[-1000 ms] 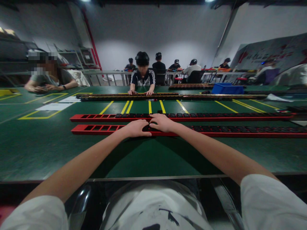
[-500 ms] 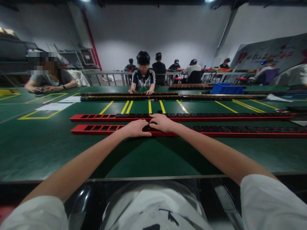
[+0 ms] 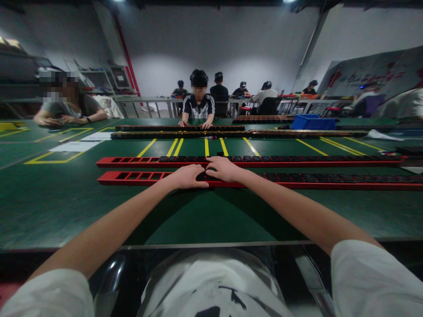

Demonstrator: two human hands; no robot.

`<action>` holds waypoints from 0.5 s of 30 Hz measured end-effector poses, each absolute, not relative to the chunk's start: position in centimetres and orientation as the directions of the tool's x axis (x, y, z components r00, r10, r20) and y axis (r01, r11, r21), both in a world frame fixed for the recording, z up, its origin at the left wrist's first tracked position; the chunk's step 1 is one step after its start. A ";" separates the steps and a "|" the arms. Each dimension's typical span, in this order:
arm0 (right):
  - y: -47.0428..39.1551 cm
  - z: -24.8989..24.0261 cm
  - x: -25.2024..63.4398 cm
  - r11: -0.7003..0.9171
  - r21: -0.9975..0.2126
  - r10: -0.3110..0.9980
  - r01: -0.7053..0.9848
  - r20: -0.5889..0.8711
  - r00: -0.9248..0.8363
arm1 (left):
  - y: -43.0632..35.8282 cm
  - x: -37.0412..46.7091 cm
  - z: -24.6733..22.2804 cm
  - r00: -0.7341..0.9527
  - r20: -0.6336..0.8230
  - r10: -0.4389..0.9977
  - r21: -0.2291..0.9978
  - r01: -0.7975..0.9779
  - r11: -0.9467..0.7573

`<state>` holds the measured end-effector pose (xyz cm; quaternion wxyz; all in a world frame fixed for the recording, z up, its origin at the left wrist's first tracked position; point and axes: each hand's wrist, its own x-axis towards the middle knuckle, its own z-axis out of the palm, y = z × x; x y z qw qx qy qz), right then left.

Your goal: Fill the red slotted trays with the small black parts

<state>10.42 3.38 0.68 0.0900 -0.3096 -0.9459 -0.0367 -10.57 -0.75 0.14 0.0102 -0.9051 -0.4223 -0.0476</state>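
Two long red slotted rails lie side by side across the table, the near rail and the far rail. Square black inserts fill the slots along the right; several slots at the left end are open. My left hand is curled over the near rail, thumb along its front wall and fingers across its top. My right hand sits beside it, fingers bent towards the gap between the rails and thumb low near the left fingertips. Dark material shows between the hands; what the right fingertips grip is hidden.
The green table bears yellow tape lines. Beyond the rails lie dark long strips, handled by a person opposite. A blue bin stands at the back right, white paper sheets at the left. Another person sits at the far left.
My hands and the red rails stay in place. Across the table, the rear dark strip under the other person's hands has shifted slightly away from the strip in front.
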 end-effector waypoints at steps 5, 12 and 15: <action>3.4 0.7 10.4 0.807 0.028 0.575 0.590 0.191 -0.795 | -0.7 -10.6 0.1 0.639 0.096 0.763 0.025 0.765 -0.644; 3.4 0.7 10.4 0.805 0.028 0.578 0.593 0.186 -0.794 | -0.8 -10.5 0.3 0.641 0.087 0.762 0.036 0.763 -0.646; 3.4 0.7 10.4 0.807 0.023 0.576 0.590 0.188 -0.795 | -0.8 -10.5 0.3 0.650 0.088 0.755 0.042 0.755 -0.654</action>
